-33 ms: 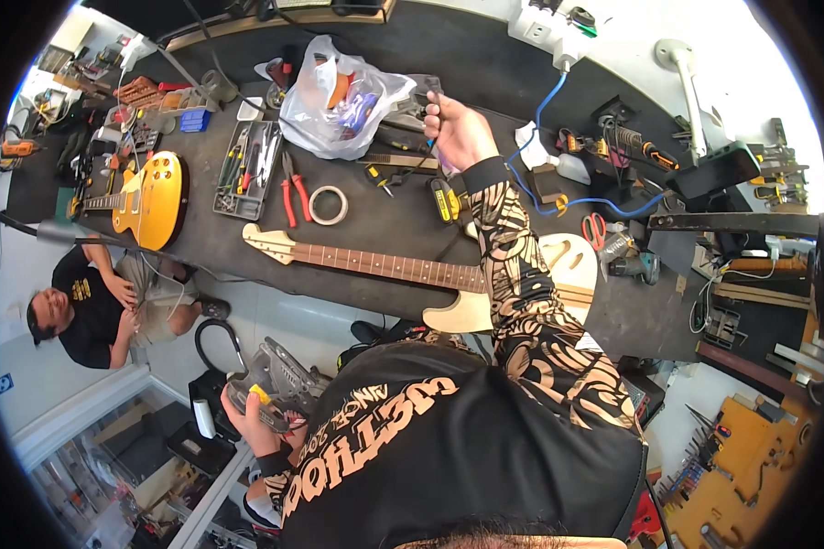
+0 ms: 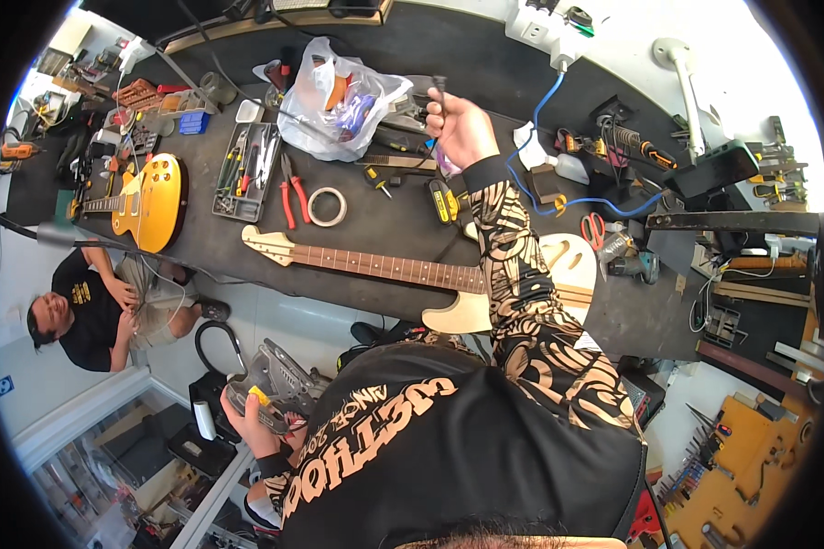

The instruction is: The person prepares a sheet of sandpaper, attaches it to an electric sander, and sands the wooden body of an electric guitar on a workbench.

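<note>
My right hand (image 2: 467, 135) is raised over the far side of the bench. Its fingers are closed on the dark plug end of a black power cord (image 2: 439, 85), and the cord runs down from the fingers. Low at the left, beside my body, my left hand (image 2: 245, 423) is wrapped round a grey power tool (image 2: 288, 380) with a yellow part and a flat metal plate. Beneath my right forearm lies an unfinished electric guitar (image 2: 384, 265) with a pale body and brown fretboard. A yellow-and-black battery pack (image 2: 446, 201) lies near my right wrist.
A plastic bag (image 2: 316, 110), tool tray (image 2: 247, 174), red-handled pliers (image 2: 293, 197) and tape roll (image 2: 328, 207) lie on the bench. A power strip (image 2: 545, 32) with a blue cable (image 2: 547, 101) is at the back. A gold guitar (image 2: 156, 206) and seated person (image 2: 92, 297) are left.
The plug end in my right hand has swung slightly right and now points more upright. My left hand and the power tool stay in place.
</note>
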`<state>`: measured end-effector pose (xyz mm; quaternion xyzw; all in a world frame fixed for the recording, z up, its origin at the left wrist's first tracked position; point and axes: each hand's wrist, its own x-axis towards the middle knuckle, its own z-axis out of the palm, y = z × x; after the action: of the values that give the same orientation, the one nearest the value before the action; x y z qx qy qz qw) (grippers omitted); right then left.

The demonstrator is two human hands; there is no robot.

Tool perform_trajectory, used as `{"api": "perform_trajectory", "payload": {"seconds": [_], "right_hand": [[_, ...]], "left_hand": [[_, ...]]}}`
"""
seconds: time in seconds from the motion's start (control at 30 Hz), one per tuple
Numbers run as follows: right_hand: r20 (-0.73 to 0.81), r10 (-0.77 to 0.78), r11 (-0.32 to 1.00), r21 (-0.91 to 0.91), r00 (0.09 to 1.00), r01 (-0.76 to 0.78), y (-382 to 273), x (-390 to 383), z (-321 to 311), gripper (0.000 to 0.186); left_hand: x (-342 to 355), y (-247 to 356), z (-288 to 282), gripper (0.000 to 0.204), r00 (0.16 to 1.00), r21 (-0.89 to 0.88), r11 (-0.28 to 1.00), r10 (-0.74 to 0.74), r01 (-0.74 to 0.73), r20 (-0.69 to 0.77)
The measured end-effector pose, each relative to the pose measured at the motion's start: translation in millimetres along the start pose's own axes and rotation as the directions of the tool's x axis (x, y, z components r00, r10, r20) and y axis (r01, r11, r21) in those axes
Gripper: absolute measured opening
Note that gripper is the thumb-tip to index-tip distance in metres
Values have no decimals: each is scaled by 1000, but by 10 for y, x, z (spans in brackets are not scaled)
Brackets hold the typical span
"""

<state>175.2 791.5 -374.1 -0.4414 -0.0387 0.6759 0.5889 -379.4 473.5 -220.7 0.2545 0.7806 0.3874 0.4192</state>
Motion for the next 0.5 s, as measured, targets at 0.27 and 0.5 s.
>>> {"api": "perform_trajectory", "payload": {"seconds": [0.27,0.5], "right_hand": [[-72,-598,800,11,799,600,-658,-228,450,35],[-294,-601,796,-140,743,589,-880,-221,424,29]], "left_hand": [[16,172,115,53,1000,-15,1000,-9,9,6],[-22,139,117,56,1000,16,1000,-20,19,22]]}}
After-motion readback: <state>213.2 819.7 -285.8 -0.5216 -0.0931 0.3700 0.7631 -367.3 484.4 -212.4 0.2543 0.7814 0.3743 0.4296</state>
